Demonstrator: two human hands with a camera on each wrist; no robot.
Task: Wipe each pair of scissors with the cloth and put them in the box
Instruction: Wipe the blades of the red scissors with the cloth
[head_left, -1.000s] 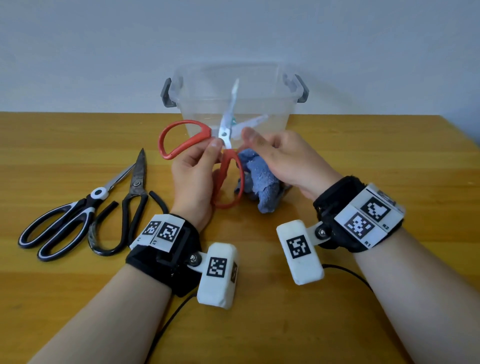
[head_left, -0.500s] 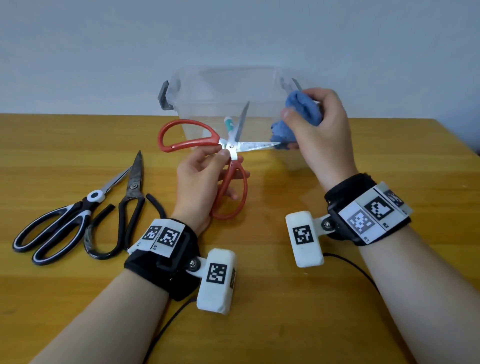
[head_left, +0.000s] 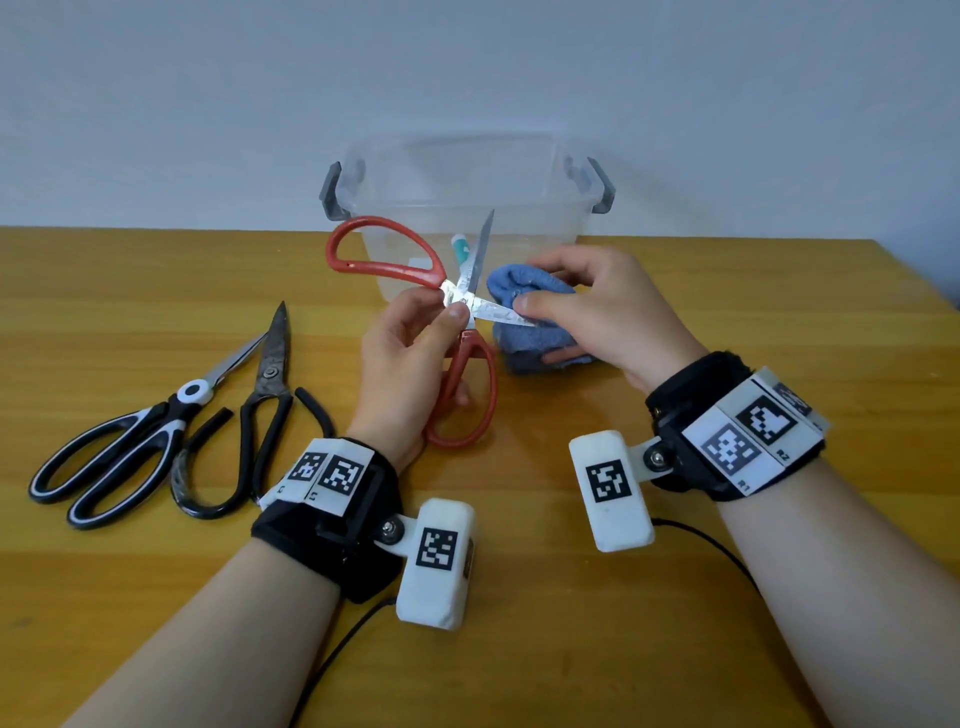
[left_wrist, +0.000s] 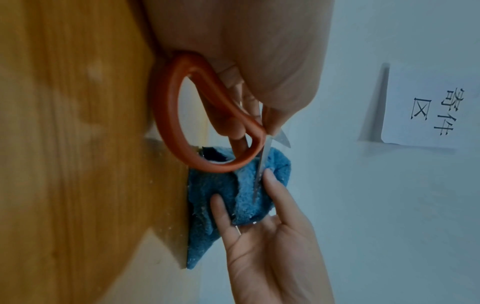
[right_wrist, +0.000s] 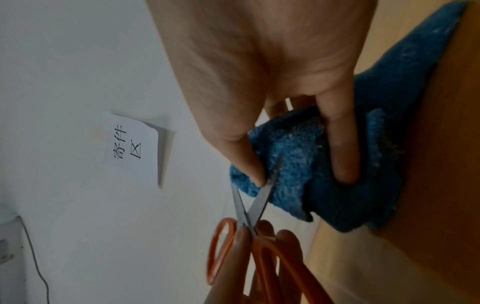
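My left hand (head_left: 410, 358) pinches the red-handled scissors (head_left: 384, 260) at the pivot, their blades spread apart above the table. The lower blade lies in the blue cloth (head_left: 530, 317), which my right hand (head_left: 587, 312) grips, thumb pressing the cloth onto the blade. In the left wrist view the red handle loop (left_wrist: 168, 123) and the cloth (left_wrist: 246, 195) wrapped round the blade show. The right wrist view shows the cloth (right_wrist: 298, 164) and the open blades (right_wrist: 257, 203). The clear box (head_left: 467, 208) stands behind, with a small white and teal item inside.
Two more pairs lie on the wooden table (head_left: 727, 597) at the left: black-and-white-handled scissors (head_left: 130, 441) and all-black scissors (head_left: 260, 395). A wall stands close behind the box. A cable runs from each wrist camera across the table.
My right hand came down from the blade tip by the box rim toward the pivot, drawing the cloth back along the lower blade. The left hand kept the scissors nearly still.
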